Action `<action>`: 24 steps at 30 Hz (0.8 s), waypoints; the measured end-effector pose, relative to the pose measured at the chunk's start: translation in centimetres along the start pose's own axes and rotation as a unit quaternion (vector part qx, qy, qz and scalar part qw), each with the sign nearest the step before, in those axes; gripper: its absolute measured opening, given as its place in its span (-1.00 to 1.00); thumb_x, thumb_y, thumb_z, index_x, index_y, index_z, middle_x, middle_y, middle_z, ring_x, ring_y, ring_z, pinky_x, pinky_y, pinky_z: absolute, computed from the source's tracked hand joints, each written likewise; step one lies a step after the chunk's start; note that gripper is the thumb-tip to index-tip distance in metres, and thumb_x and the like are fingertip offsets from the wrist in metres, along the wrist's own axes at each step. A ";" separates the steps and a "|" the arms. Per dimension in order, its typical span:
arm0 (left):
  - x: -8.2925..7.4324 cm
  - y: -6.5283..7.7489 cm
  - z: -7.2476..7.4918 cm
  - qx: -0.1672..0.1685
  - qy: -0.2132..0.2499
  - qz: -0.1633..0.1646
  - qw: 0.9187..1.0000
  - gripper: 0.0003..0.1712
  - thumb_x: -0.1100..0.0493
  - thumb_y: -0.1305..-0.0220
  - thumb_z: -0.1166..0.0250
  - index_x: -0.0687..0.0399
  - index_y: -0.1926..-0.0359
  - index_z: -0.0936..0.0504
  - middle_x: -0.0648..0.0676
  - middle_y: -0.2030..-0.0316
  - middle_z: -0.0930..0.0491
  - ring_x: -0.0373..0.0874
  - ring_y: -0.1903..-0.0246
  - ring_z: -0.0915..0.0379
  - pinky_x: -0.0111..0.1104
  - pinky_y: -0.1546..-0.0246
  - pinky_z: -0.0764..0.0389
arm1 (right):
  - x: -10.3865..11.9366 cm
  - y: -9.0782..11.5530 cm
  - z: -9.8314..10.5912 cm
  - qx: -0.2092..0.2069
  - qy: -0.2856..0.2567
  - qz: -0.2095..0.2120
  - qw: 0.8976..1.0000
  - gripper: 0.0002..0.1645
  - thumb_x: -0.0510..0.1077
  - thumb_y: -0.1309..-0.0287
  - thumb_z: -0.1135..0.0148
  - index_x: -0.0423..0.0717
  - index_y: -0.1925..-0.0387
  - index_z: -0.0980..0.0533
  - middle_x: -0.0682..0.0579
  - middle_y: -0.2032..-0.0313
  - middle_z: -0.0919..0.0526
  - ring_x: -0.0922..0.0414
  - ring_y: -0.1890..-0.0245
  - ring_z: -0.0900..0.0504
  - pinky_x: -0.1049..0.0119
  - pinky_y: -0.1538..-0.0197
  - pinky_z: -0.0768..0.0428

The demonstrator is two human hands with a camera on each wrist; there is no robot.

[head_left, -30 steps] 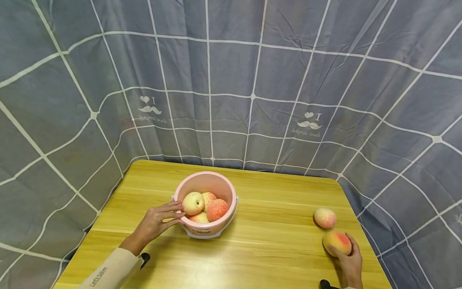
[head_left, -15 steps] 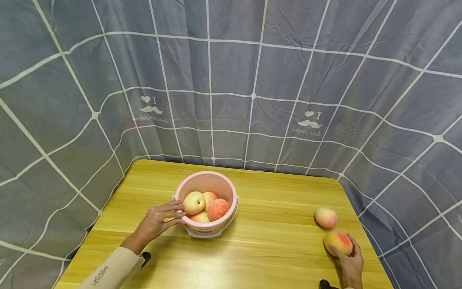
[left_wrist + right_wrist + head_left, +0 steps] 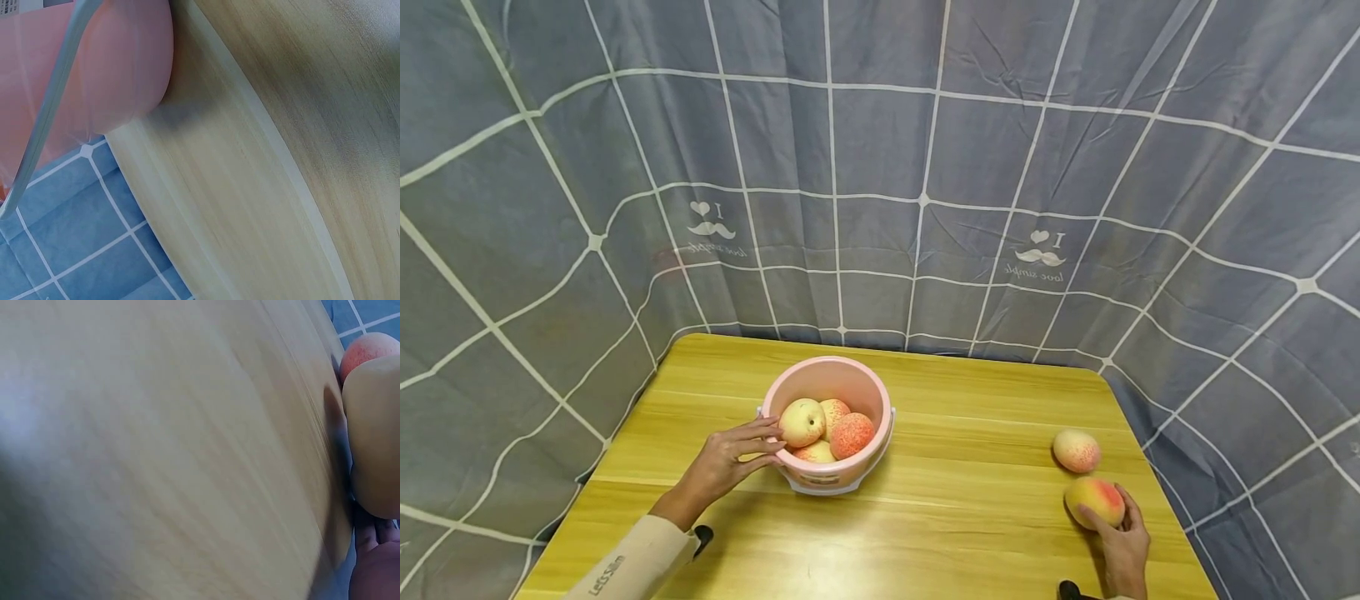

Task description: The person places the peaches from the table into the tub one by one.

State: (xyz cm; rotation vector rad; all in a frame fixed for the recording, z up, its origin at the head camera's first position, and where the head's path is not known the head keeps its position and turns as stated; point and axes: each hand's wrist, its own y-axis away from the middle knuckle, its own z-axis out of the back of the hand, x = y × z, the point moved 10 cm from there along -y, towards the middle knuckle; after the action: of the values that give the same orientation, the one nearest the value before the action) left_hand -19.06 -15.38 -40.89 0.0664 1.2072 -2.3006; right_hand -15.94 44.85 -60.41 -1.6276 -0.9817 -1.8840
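A pink bucket (image 3: 868,387) stands left of the table's middle, several peaches (image 3: 852,436) inside it. My left hand (image 3: 718,467) holds its near-left rim, fingertips over the edge beside a pale yellow peach (image 3: 801,422). At the right, my right hand (image 3: 1126,546) grips a yellow peach with a red blush (image 3: 1086,500), thumb on the near side and fingers round the right. In the right wrist view this peach (image 3: 378,437) shows over part of my hand (image 3: 378,569). Just behind it lies a pale peach with pink speckles (image 3: 1077,451).
The wooden table (image 3: 962,483) has rounded far corners. A grey curtain with white grid lines (image 3: 880,233) hangs behind it and along both sides. The bucket's white handle (image 3: 827,490) hangs down at its front, also visible as a handle (image 3: 50,103) in the left wrist view.
My right hand and the blushed peach have shifted slightly to the left and away from me. The left hand, the bucket and the speckled peach stay where they were.
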 end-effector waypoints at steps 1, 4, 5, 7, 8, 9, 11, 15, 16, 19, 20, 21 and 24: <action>0.0 0.0 0.0 -0.001 0.000 0.000 1.000 -0.61 0.33 0.29 -0.55 0.15 0.26 -0.79 0.20 0.21 -0.71 0.11 0.05 -0.62 -0.49 -0.18 -0.48 | 0.0 0.1 -0.1 0.003 0.006 -0.001 1.000 0.03 -0.36 0.09 -0.50 0.11 -0.41 -0.24 0.25 -0.21 -0.36 0.34 -0.14 -0.32 0.83 0.04 -0.38; -0.1 0.0 0.1 -0.004 0.000 0.000 1.000 -0.60 0.34 0.30 -0.55 0.17 0.27 -0.78 0.20 0.21 -0.71 0.12 0.05 -0.62 -0.48 -0.18 -0.49 | 0.0 0.3 -0.7 0.025 0.010 -0.003 1.000 0.06 -0.36 0.09 -0.49 0.07 -0.43 -0.21 0.31 -0.17 -0.37 0.38 -0.12 -0.33 0.84 0.03 -0.38; 0.0 0.0 0.1 -0.004 0.000 0.001 1.000 -0.61 0.34 0.30 -0.55 0.17 0.27 -0.78 0.20 0.20 -0.71 0.12 0.05 -0.62 -0.48 -0.18 -0.49 | 0.0 0.4 -0.9 0.033 0.010 -0.003 0.999 0.05 -0.37 0.08 -0.49 0.05 -0.43 -0.20 0.33 -0.13 -0.38 0.43 -0.09 -0.36 0.84 0.03 -0.39; 0.0 0.1 0.1 -0.004 0.000 0.003 1.000 -0.61 0.34 0.30 -0.55 0.18 0.27 -0.78 0.20 0.20 -0.71 0.12 0.05 -0.62 -0.48 -0.18 -0.49 | 0.1 0.7 -1.3 0.047 0.008 -0.002 0.999 0.05 -0.39 0.08 -0.47 -0.03 -0.44 -0.19 0.40 -0.03 -0.41 0.50 -0.01 -0.40 0.84 0.04 -0.41; 0.0 0.1 0.1 -0.004 0.002 0.004 1.000 -0.61 0.34 0.30 -0.55 0.18 0.27 -0.78 0.20 0.20 -0.71 0.13 0.05 -0.61 -0.48 -0.18 -0.49 | 0.2 0.8 -1.5 0.055 0.006 0.000 0.998 0.05 -0.40 0.07 -0.47 -0.05 -0.44 -0.18 0.43 0.01 -0.43 0.54 0.03 -0.42 0.83 0.05 -0.42; 0.0 0.1 0.1 -0.004 0.002 0.004 1.000 -0.61 0.35 0.30 -0.55 0.18 0.26 -0.78 0.21 0.20 -0.71 0.12 0.05 -0.61 -0.49 -0.18 -0.48 | 0.2 0.9 -1.6 0.059 0.007 0.001 0.998 0.04 -0.40 0.07 -0.46 -0.08 -0.43 -0.19 0.46 0.06 -0.43 0.57 0.08 -0.43 0.83 0.06 -0.43; 0.0 0.1 0.1 -0.003 0.003 0.005 1.000 -0.60 0.35 0.30 -0.55 0.18 0.26 -0.78 0.21 0.20 -0.71 0.13 0.05 -0.61 -0.49 -0.18 -0.48 | 0.3 1.1 -1.9 0.065 0.007 0.001 0.998 0.02 -0.40 0.08 -0.47 -0.11 -0.42 -0.20 0.49 0.12 -0.45 0.59 0.15 -0.46 0.82 0.08 -0.45; 0.0 0.1 0.0 -0.002 0.003 0.004 1.000 -0.62 0.34 0.28 -0.55 0.18 0.27 -0.78 0.21 0.20 -0.71 0.13 0.06 -0.62 -0.48 -0.18 -0.48 | 0.4 1.5 -2.8 0.085 0.036 0.003 0.996 0.05 -0.35 0.08 -0.49 -0.15 -0.43 -0.16 0.52 0.15 -0.44 0.59 0.17 -0.45 0.81 0.10 -0.46; 0.0 0.1 0.1 -0.003 0.003 0.003 1.000 -0.64 0.32 0.26 -0.54 0.18 0.27 -0.78 0.20 0.20 -0.71 0.14 0.06 -0.62 -0.48 -0.18 -0.49 | 0.4 1.7 -3.1 0.093 0.037 0.001 0.995 0.06 -0.34 0.09 -0.49 -0.14 -0.43 -0.15 0.52 0.15 -0.44 0.59 0.16 -0.45 0.81 0.10 -0.46; 0.0 0.1 0.0 -0.003 0.001 -0.003 1.000 -0.70 0.22 0.14 -0.51 0.15 0.26 -0.79 0.19 0.20 -0.71 0.14 0.07 -0.62 -0.47 -0.17 -0.50 | 0.4 1.9 -4.2 0.119 0.041 -0.002 0.992 0.07 -0.33 0.09 -0.50 -0.12 -0.44 -0.15 0.51 0.13 -0.45 0.58 0.13 -0.46 0.78 0.07 -0.48; 0.0 0.1 0.1 -0.004 0.001 -0.004 1.000 -0.72 0.20 0.10 -0.50 0.15 0.26 -0.79 0.19 0.20 -0.71 0.14 0.07 -0.62 -0.47 -0.16 -0.50 | 0.4 1.9 -4.6 0.128 0.035 -0.005 0.991 0.07 -0.34 0.10 -0.50 -0.11 -0.44 -0.15 0.50 0.12 -0.46 0.56 0.12 -0.47 0.75 0.05 -0.49; -0.1 0.1 0.1 -0.004 0.001 -0.005 1.000 -0.73 0.18 0.07 -0.48 0.15 0.26 -0.79 0.19 0.20 -0.71 0.14 0.07 -0.62 -0.48 -0.17 -0.50 | 0.4 2.0 -5.0 0.137 0.035 -0.005 0.990 0.07 -0.34 0.10 -0.50 -0.10 -0.43 -0.16 0.49 0.11 -0.47 0.55 0.11 -0.47 0.74 0.05 -0.51; 0.0 0.1 0.1 -0.004 -0.001 -0.005 1.000 -0.74 0.16 0.03 -0.47 0.13 0.25 -0.79 0.19 0.20 -0.71 0.13 0.07 -0.62 -0.50 -0.17 -0.48 | 0.5 2.1 -6.3 0.163 0.033 -0.002 0.986 0.06 -0.33 0.11 -0.50 -0.10 -0.43 -0.17 0.46 0.07 -0.49 0.50 0.08 -0.49 0.68 0.02 -0.54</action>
State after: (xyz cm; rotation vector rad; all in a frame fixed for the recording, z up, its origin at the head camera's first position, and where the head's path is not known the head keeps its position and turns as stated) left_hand -18.95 -15.53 -40.88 0.0560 1.2176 -2.3034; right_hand -18.58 38.72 -59.72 -1.3641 -1.1933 -1.6640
